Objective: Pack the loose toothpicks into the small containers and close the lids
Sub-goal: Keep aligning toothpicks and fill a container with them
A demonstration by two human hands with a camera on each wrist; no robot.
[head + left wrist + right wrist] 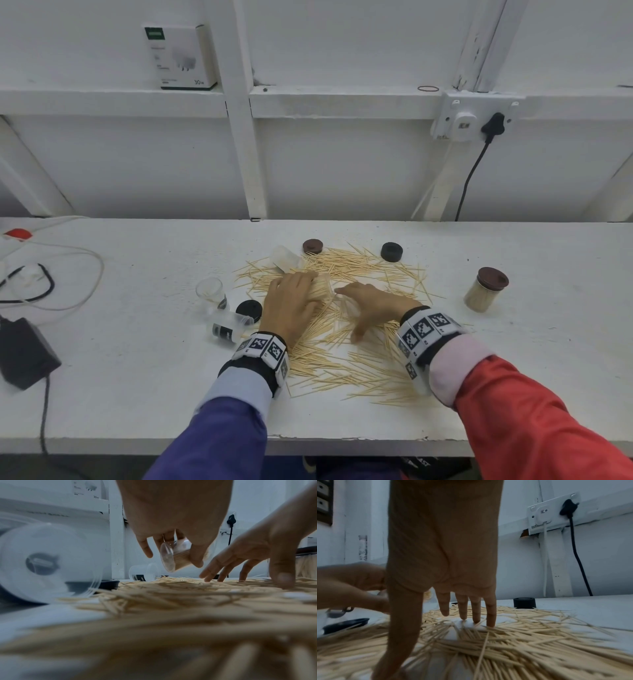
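Thin, pale wooden toothpicks (pixel 346 346) lie scattered mid-table. The left hand (pixel 291 308) grips a clear cylindrical plastic container (pixel 175 557), tilted and part-filled. The right hand (pixel 373 308), fingers (pixel 491 614) spread straight, presses the pile just right.

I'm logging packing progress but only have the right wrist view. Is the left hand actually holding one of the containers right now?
Observer: Yes, the left hand grips a clear container, tipped sideways and partly filled with toothpicks.
Operator: Any container closed yet?
Observer: One. A full jar with a brown lid stands upright on the right side of the table.
Operator: Any spare containers?
Observer: An upright open container and a toppled container sit left of that hand.
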